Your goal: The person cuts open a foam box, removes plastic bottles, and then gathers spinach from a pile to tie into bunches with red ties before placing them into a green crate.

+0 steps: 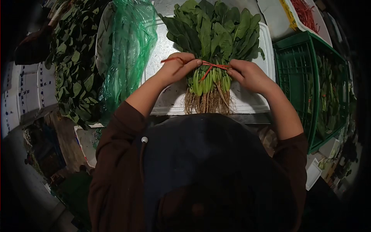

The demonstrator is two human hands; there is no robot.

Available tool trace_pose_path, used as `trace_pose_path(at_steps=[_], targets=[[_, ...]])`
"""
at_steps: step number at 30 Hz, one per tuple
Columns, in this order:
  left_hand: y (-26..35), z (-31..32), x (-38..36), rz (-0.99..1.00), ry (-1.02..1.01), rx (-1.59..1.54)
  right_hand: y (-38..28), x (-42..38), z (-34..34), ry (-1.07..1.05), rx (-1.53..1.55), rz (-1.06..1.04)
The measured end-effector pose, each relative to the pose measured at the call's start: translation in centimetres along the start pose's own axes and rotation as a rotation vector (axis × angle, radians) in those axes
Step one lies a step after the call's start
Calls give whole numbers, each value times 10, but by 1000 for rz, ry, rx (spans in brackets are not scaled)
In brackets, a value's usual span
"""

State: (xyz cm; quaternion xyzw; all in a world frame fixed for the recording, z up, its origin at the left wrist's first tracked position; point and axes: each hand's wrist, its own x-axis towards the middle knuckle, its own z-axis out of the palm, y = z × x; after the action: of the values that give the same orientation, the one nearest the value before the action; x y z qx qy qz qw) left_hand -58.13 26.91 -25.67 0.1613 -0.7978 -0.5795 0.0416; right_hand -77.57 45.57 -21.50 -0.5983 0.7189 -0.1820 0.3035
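Note:
A bunch of spinach (216,33) lies on a white foam board (170,102), leaves pointing away from me and brown roots toward me. Across its stems runs a red tie (210,65), crossed over itself near the middle. My left hand (177,69) pinches the tie at the left of the stems, and a loose red end sticks out past its fingers. At the right side, my right hand (249,76) has its thumb and forefinger closed on the tie's other part, against the stems.
Left of the board lie a green plastic bag (131,46) and a large heap of leafy greens (75,69). A green crate (295,77) holding bundled greens stands at the right. Behind it, a white box (320,29) contains red ties (305,15).

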Motion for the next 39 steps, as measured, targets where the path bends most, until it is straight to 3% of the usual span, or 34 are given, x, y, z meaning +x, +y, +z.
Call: trace_pose_path(at_steps=[1,3,4,5,7,11,12,14,16,19,22,25,27,28,29,30,31,33,34,36,39], targets=[[0,1,1,11,-1,4,0,0,0,10,-7,1],[4,10,-1,-161,97,-64,4,-6,10,130,97,70],[6,3,-6,-193,60,-48,11,-11,17,186,331,102],[4,1,-10,-180,59,-46,18,-17,22,196,323,102],[-13,3,-17,-393,192,-29,31,-24,32,232,553,468],[-23,16,-13,-362,180,-372,18,-7,60,179,1081,587],[-23,17,-10,-349,172,-366,13,-1,62,197,1080,582],[-18,16,0,-460,-36,-616,4,10,61,125,1416,519],[3,18,1,-450,5,-638,-11,10,55,111,1484,436],[0,9,-3,-384,-135,-673,-17,10,57,210,1392,314],[26,21,-14,-233,48,-742,-38,1,34,293,1354,234],[71,25,-16,-54,91,-698,-42,-10,10,286,1236,225],[95,29,-15,-11,92,-629,-40,-18,-6,272,1191,106],[115,33,-14,84,37,-647,-50,-28,-25,193,1377,-50],[128,36,-15,179,-18,-664,-55,-41,-43,207,1424,-11],[132,37,-16,94,32,-699,-58,-56,-61,221,1472,30],[145,40,-15,96,28,-700,-66,-76,-82,322,1444,59],[176,56,-8,307,-176,-812,-62,-111,-107,559,1417,76],[184,68,-4,368,-168,-813,-42,-130,-120,385,1531,-172],[188,75,2,383,-233,-725,-13,-169,-150,312,1489,-484],[177,83,5,241,-420,-778,-13,-229,-191,1303,1296,10]])
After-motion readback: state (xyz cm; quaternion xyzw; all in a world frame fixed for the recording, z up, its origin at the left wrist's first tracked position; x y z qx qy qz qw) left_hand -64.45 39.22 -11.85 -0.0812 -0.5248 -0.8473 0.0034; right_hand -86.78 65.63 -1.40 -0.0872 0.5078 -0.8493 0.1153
